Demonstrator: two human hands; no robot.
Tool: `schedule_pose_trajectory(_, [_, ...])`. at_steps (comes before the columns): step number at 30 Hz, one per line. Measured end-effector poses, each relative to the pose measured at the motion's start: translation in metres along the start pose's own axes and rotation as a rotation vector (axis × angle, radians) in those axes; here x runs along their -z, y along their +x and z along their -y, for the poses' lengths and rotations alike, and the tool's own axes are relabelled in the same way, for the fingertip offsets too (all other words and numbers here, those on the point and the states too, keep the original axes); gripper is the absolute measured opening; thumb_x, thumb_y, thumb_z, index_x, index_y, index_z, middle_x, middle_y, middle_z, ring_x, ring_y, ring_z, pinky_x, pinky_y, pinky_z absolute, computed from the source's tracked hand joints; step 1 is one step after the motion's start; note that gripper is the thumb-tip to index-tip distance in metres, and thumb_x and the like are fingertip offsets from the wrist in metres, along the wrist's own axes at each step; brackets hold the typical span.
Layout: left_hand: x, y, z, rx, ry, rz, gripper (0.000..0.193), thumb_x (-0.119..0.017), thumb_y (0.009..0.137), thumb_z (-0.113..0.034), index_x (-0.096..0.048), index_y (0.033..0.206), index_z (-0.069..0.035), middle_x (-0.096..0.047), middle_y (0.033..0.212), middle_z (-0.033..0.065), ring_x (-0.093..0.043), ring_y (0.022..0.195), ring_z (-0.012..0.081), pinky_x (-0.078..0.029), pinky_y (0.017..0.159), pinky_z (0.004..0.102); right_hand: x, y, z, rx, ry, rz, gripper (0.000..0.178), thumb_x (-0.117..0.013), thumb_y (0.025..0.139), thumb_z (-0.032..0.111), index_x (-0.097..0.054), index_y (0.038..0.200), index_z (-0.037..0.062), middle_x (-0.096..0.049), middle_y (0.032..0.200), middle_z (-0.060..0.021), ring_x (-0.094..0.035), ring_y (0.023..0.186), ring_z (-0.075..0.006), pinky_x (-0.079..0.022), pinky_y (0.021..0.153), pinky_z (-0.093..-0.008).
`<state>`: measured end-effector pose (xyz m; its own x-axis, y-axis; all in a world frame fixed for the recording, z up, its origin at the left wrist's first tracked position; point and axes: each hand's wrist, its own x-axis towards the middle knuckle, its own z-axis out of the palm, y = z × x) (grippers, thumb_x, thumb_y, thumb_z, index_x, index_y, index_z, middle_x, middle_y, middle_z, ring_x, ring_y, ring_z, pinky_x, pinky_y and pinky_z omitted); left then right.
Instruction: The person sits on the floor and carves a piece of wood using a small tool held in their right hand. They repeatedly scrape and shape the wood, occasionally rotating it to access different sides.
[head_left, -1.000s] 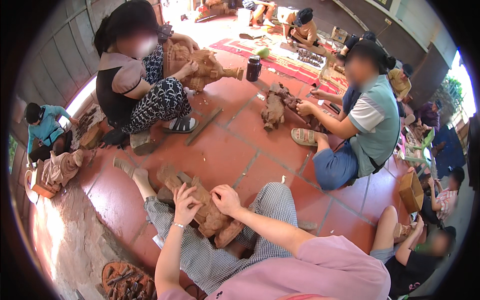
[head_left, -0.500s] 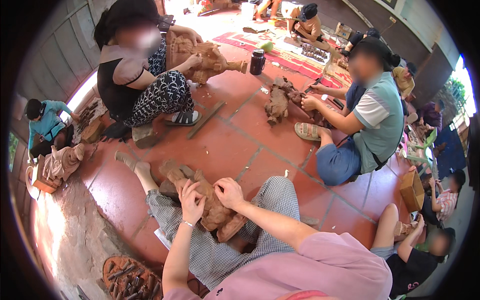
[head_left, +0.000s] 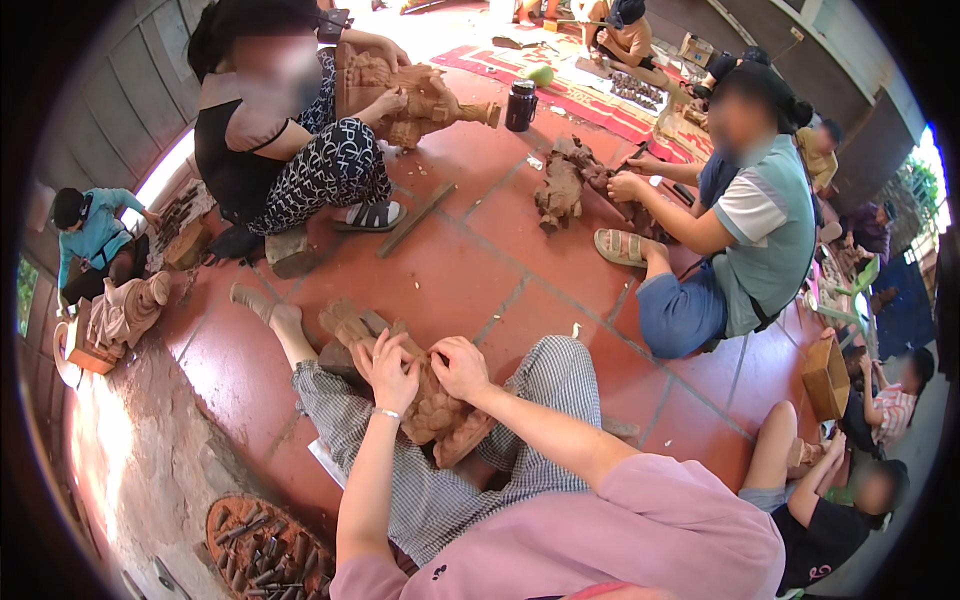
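Observation:
A brown carved wooden figure (head_left: 428, 408) lies slanting across my lap, its far end resting past my knees. Against its left side is my left hand (head_left: 393, 374), with thumb and fingers pinched together at the surface. My right hand (head_left: 461, 369) presses on the opposite side, fingers curled under. Anything between the fingers of either hand is hidden. The two hands are a short way apart, with carved wood showing between them.
At lower left, a round tray (head_left: 214, 530) holds several carving tools. Two people sit ahead with carvings, a black flask (head_left: 520, 106) between them. A wooden strip (head_left: 418, 220) lies on the red tiles. Another carving (head_left: 125, 318) stands at far left.
The whole view has shifted slightly. My left hand has edged right, toward my right hand, its fingers bent closer to the wood. My right hand stays on the carving.

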<state>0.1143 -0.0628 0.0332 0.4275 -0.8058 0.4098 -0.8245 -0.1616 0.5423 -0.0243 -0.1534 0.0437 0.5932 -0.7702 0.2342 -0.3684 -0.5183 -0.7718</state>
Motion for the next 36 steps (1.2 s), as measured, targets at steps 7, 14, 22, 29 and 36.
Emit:
schedule_pose_trajectory(7, [0.007, -0.022, -0.002, 0.065, -0.037, 0.034, 0.024, -0.075, 0.072, -0.007, -0.051, 0.072, -0.01, -0.061, 0.127, 0.0044, -0.041, 0.138, 0.0299, -0.016, 0.117, 0.061, -0.003, -0.005, -0.006, 0.013, 0.01, -0.024, 0.015, -0.06, 0.085, 0.016, -0.069, 0.089, 0.0045, -0.069, 0.097, -0.0095, -0.062, 0.101, -0.0296, -0.05, 0.088, -0.0408])
schedule_pose_trajectory(14, [-0.014, 0.002, -0.007, 0.176, 0.106, -0.003, 0.021, -0.074, 0.072, -0.008, -0.053, 0.071, -0.01, -0.062, 0.128, 0.0044, -0.042, 0.137, 0.029, -0.014, 0.116, 0.0622, -0.005, -0.003, -0.002, 0.027, -0.004, -0.014, 0.015, -0.06, 0.085, 0.016, -0.069, 0.088, 0.0041, -0.069, 0.096, -0.0095, -0.062, 0.1, -0.0299, -0.05, 0.088, -0.041])
schedule_pose_trajectory(22, [-0.012, -0.008, -0.017, 0.219, 0.048, 0.016, 0.022, -0.074, 0.074, -0.013, -0.054, 0.07, -0.009, -0.06, 0.131, 0.0055, -0.038, 0.14, 0.0292, -0.008, 0.115, 0.0666, -0.005, -0.002, -0.002, 0.024, -0.001, -0.039, 0.015, -0.061, 0.083, 0.016, -0.069, 0.086, 0.0034, -0.069, 0.093, -0.0115, -0.062, 0.097, -0.0317, -0.05, 0.085, -0.043])
schedule_pose_trajectory(29, [-0.006, -0.012, -0.019, 0.171, 0.065, 0.092, 0.022, -0.074, 0.077, -0.016, -0.054, 0.071, -0.01, -0.057, 0.135, 0.0075, -0.035, 0.142, 0.0289, -0.01, 0.114, 0.068, -0.003, -0.003, -0.009, 0.008, -0.009, -0.017, 0.016, -0.06, 0.085, 0.016, -0.069, 0.09, 0.0039, -0.069, 0.097, -0.0103, -0.062, 0.102, -0.0303, -0.05, 0.088, -0.042])
schedule_pose_trajectory(36, [-0.014, 0.003, -0.022, 0.298, 0.108, 0.042, 0.021, -0.075, 0.076, -0.015, -0.055, 0.071, -0.01, -0.058, 0.135, 0.005, -0.033, 0.143, 0.0289, -0.006, 0.115, 0.0674, -0.005, -0.002, -0.005, 0.004, -0.009, -0.013, 0.015, -0.06, 0.085, 0.015, -0.069, 0.09, 0.0042, -0.07, 0.097, -0.0094, -0.062, 0.102, -0.0294, -0.049, 0.089, -0.0409])
